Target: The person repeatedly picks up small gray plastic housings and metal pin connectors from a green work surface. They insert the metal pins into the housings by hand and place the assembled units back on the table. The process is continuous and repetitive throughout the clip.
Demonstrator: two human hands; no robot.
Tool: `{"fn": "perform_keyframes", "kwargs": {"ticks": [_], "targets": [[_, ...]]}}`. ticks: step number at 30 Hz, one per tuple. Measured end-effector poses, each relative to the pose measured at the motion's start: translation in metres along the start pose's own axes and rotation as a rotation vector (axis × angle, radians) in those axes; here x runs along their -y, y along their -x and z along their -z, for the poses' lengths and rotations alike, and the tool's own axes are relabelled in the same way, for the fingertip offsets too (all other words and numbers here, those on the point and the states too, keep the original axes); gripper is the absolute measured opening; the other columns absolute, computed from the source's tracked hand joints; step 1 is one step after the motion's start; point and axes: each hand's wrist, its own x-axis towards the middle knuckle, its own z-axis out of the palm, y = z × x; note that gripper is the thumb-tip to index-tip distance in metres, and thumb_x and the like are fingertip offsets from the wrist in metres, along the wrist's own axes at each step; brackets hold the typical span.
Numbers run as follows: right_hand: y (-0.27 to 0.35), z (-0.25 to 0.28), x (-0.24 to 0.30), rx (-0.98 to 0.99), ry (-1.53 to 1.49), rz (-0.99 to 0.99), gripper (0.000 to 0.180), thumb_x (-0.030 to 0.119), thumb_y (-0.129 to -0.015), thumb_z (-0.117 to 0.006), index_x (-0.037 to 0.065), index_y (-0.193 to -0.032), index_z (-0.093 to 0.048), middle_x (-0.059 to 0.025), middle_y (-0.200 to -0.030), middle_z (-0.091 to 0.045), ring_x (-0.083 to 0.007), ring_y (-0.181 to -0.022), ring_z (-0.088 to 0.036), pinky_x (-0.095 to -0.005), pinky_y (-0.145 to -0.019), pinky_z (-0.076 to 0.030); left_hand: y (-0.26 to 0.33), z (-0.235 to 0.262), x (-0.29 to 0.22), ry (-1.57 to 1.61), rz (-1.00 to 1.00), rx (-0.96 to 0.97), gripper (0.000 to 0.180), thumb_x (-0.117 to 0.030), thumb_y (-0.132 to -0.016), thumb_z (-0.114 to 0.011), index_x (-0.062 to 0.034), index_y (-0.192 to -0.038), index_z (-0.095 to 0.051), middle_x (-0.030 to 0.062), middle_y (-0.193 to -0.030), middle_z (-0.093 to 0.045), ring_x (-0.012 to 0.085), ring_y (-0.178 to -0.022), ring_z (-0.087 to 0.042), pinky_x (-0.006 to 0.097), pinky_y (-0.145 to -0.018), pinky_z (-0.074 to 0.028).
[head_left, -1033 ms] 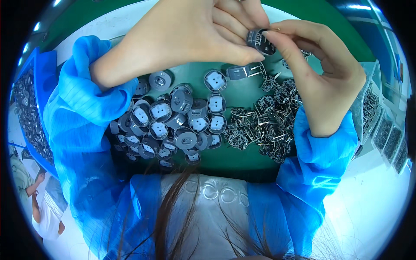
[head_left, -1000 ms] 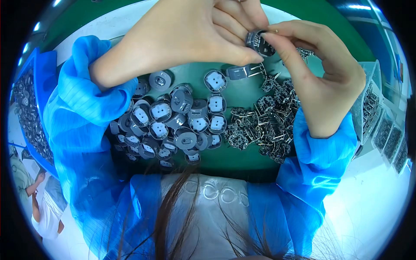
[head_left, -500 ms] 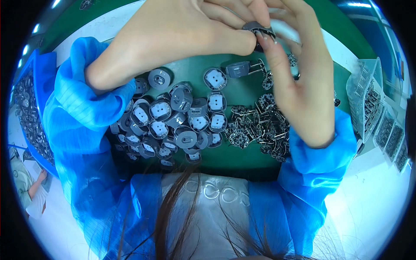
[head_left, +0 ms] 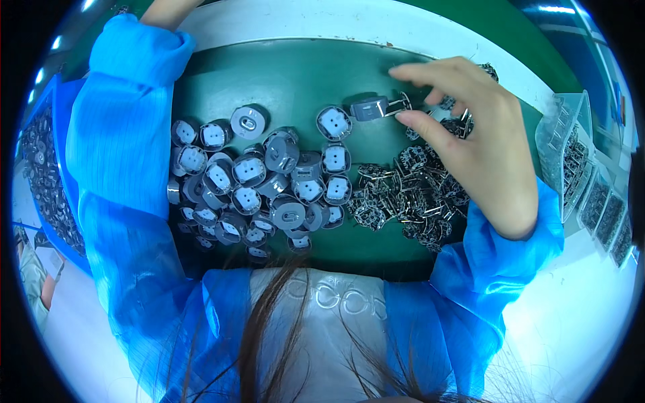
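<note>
The dark green mat-covered desk [head_left: 282,80] fills the middle of the view, with a white strip running along its far edge. Two blue smock sleeves come up from the lower edge: the left sleeve [head_left: 121,154] stretches up the left side to the top of the picture, where the left hand [head_left: 164,10] is mostly cut off by the frame, so whether it is open or closed cannot be told. The right sleeve [head_left: 497,255] ends at the wrist of the right hand [head_left: 470,134], which hovers over the right part of the desk with fingers spread and loosely curled, holding nothing; its thumb and forefinger tips lie just beside a small grey rectangular part with metal wire legs [head_left: 373,107], lying on the desk apart from the heaps. Left of centre lies a heap of round grey plastic caps with pale square centres [head_left: 262,181], many overlapping. To its right, partly under the right hand, sits a heap of small dark metal clips [head_left: 410,195]. At the far right edge stand clear plastic trays holding small dark parts [head_left: 571,154]
</note>
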Motion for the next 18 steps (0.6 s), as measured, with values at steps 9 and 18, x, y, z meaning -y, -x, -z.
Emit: {"fn": "perform_keyframes", "kwargs": {"ticks": [9,18], "targets": [[-0.001,0.016,-0.003,0.068,-0.196,-0.398,0.017,-0.007,-0.091,-0.068,0.000,-0.105,-0.074,-0.0049,-0.102,-0.069,-0.0115,-0.085,-0.066,-0.0246,-0.072,-0.052,0.016,-0.024,-0.052,0.414,-0.499,0.366,0.025,-0.009,-0.082,-0.080,-0.0054,-0.105,-0.070,0.0115,-0.114,-0.065,0.0263,-0.093,-0.064,0.038,-0.081,-0.053],[-0.005,0.028,-0.002,0.081,-0.470,-0.213,0.026,-0.005,-0.096,-0.067,-0.003,-0.121,-0.073,-0.0077,-0.112,-0.061,-0.0121,-0.098,-0.062,-0.0270,-0.086,-0.058,0.032,-0.024,-0.065,0.536,0.077,0.547,0.025,-0.002,-0.082,-0.077,-0.0058,-0.106,-0.074,0.0052,-0.100,-0.069,0.0217,-0.093,-0.068,0.037,-0.077,-0.055]]}}
